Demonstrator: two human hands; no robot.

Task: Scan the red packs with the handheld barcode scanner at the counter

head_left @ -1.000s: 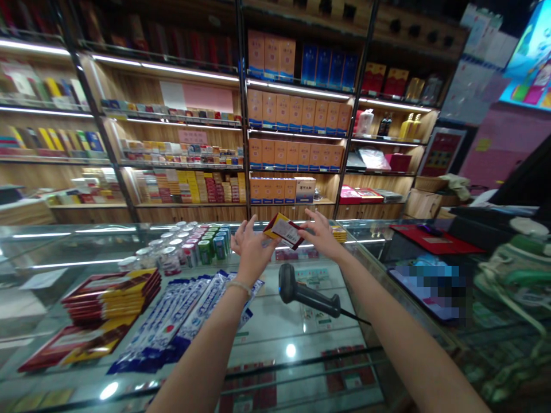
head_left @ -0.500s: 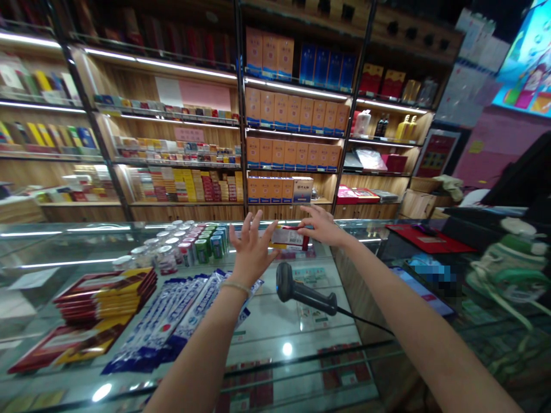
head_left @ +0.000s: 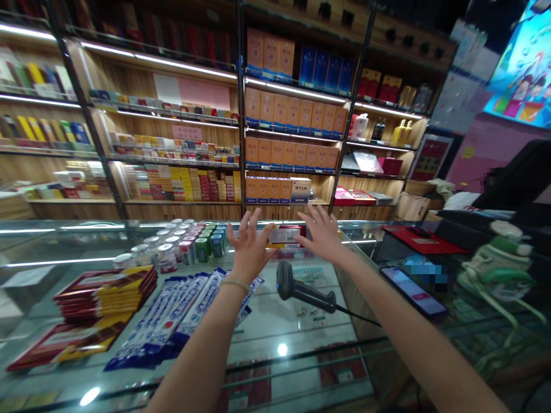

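Note:
A small red and yellow packet [head_left: 284,234] with a pale label is beyond the scanner, between my two hands. My left hand [head_left: 250,244] is at its left end, fingers spread and raised, thumb against or very near the packet. At the right end is my right hand [head_left: 322,234], its fingers spread and its thumb close to the packet's edge. Whether either hand bears any of its weight, I cannot tell. Nearer to me, a black barcode scanner [head_left: 303,289] lies on the glass counter [head_left: 275,338], below both hands.
Blue-and-white stick packets [head_left: 172,318] and stacked red-and-yellow packets [head_left: 107,301] lie at left. Clear tubs [head_left: 167,258] and green cans [head_left: 202,250] stand behind them. At right are a phone [head_left: 413,289], a red mat [head_left: 424,240] and a green bottle [head_left: 495,264]. Shelves line the back wall.
My right hand has loosened from the packet's right end and its fingers have spread upward. The packet has shifted slightly up and left. My left hand stays nearly in place.

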